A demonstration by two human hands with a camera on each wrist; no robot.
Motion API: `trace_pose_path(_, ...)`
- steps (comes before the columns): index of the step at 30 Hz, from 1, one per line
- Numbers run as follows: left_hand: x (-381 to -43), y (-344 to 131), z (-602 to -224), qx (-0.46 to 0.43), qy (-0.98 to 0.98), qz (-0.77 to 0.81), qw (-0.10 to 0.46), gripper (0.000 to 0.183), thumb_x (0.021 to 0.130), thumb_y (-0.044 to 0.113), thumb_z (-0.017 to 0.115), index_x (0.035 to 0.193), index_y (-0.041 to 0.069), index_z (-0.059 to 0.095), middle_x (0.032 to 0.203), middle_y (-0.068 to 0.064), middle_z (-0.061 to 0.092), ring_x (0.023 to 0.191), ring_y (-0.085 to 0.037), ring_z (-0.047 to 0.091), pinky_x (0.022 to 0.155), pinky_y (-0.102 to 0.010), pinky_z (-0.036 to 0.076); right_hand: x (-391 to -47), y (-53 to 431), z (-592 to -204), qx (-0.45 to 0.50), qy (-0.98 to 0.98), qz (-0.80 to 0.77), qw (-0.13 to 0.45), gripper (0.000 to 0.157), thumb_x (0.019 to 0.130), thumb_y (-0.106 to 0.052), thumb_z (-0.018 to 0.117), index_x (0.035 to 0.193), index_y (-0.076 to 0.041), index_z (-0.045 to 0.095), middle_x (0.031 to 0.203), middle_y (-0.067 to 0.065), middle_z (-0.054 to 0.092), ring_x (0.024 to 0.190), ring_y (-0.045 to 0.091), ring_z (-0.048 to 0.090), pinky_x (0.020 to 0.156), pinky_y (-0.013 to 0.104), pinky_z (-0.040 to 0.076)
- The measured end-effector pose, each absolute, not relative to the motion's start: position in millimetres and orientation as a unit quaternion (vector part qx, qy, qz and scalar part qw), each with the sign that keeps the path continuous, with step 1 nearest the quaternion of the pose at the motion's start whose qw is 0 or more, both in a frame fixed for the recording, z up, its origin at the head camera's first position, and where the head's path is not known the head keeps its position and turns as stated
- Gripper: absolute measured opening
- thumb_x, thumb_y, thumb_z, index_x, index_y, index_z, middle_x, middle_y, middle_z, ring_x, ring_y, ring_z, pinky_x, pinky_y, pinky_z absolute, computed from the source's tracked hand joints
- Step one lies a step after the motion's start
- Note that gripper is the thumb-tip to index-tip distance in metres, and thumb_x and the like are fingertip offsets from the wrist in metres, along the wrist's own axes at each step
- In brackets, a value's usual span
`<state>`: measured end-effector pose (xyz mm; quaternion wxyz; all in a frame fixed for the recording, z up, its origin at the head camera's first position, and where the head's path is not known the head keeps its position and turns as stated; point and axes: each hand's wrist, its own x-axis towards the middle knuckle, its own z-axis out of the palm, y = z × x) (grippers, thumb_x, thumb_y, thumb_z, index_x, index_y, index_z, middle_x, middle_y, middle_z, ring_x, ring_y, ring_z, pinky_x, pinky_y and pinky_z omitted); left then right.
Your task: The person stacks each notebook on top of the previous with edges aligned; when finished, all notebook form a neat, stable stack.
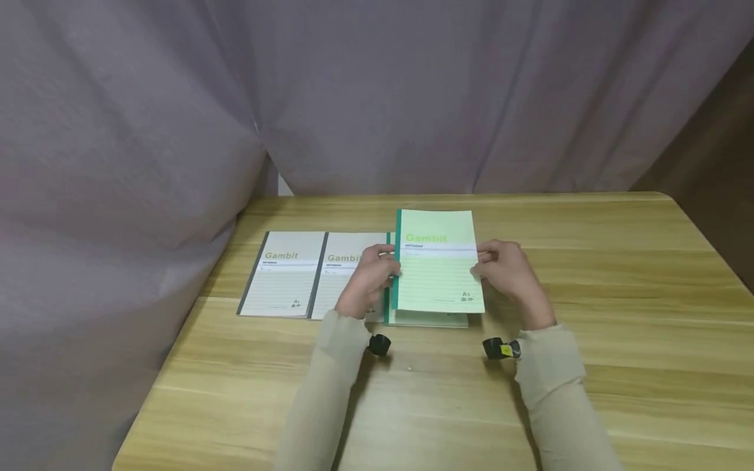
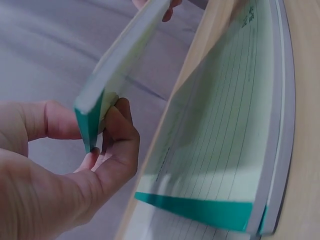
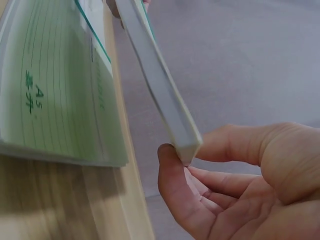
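A beige left sleeve point(image 1: 315, 399) and a beige right sleeve point(image 1: 568, 399) reach forward over the wood-grain table point(image 1: 636, 314) from its near side, well apart at the cuffs, with a small black device point(image 1: 379, 345) at the left wrist and another black device point(image 1: 498, 348) at the right wrist. Beyond the cuffs, both hands angle inward towards each other. Between them, the raised green notebook point(image 1: 438, 275) faces the person, its teal spine at the left. The left hand point(image 1: 368, 281) pinches that spine, thumb against one side and curled fingers against the other; the right hand point(image 1: 514, 273) pinches the opposite long edge the same way. The notebook hangs tilted, apart from and above the stacked green notebooks point(image 1: 427, 319), two of which show in the left wrist view. Left of this stack, and just beside it, lie the middle white notebook point(image 1: 338, 294) and the outer white notebook point(image 1: 283, 284), flat and side by side. A grey-purple curtain point(image 1: 377, 98) hangs behind the table's far edge.
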<state>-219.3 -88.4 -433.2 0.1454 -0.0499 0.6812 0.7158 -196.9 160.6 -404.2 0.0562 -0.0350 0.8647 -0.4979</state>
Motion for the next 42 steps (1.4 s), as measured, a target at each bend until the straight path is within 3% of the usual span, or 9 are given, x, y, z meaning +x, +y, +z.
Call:
trace_pose_path(13, -219, -102, -436, -0.064, 0.700, 0.696, 0.147, 0.065, 0.080, -0.010, 0.052, 0.143, -0.003, 0.042, 0.123, -0.016, 0.059, 0.100, -0.027, 0.060, 0.084, -0.037, 0.054, -201, 150, -409, -0.040, 0.864, -0.498, 0.066, 0.052, 0.089, 0.003, 0.061, 0.137, 0.019, 0.047, 0.114, 0.031, 0.061, 0.081, 0.025, 0.066, 0.075, 0.041, 0.060)
trace_pose_path(21, -221, -105, -445, -0.060, 0.741, 0.653, 0.144, 0.057, 0.082, -0.006, 0.056, 0.138, -0.002, 0.047, 0.117, -0.013, 0.057, 0.098, -0.024, 0.057, 0.081, -0.033, 0.051, -204, 147, -416, -0.040, 0.867, -0.491, 0.081, 0.054, 0.089, 0.003, 0.062, 0.139, 0.017, 0.046, 0.113, 0.029, 0.062, 0.071, 0.020, 0.065, 0.068, 0.038, 0.058)
trace_pose_path(36, -223, -108, -454, -0.026, 0.789, 0.597, 0.142, 0.046, 0.087, -0.008, 0.057, 0.133, -0.006, 0.050, 0.108, -0.013, 0.056, 0.087, -0.021, 0.055, 0.071, -0.029, 0.053, -210, 143, -439, -0.024, 0.858, -0.504, 0.098, 0.051, 0.086, 0.007, 0.063, 0.133, 0.020, 0.049, 0.105, 0.024, 0.062, 0.084, 0.023, 0.060, 0.072, 0.034, 0.058)
trace_pose_path(42, -226, -107, -459, -0.023, 0.839, 0.528, 0.131, 0.043, 0.087, -0.006, 0.061, 0.130, -0.004, 0.054, 0.105, -0.010, 0.056, 0.093, -0.021, 0.055, 0.079, -0.031, 0.052, -213, 141, -445, -0.014, 0.866, -0.488, 0.106, 0.050, 0.085, 0.008, 0.063, 0.132, 0.018, 0.051, 0.107, 0.023, 0.061, 0.085, 0.024, 0.060, 0.072, 0.033, 0.058)
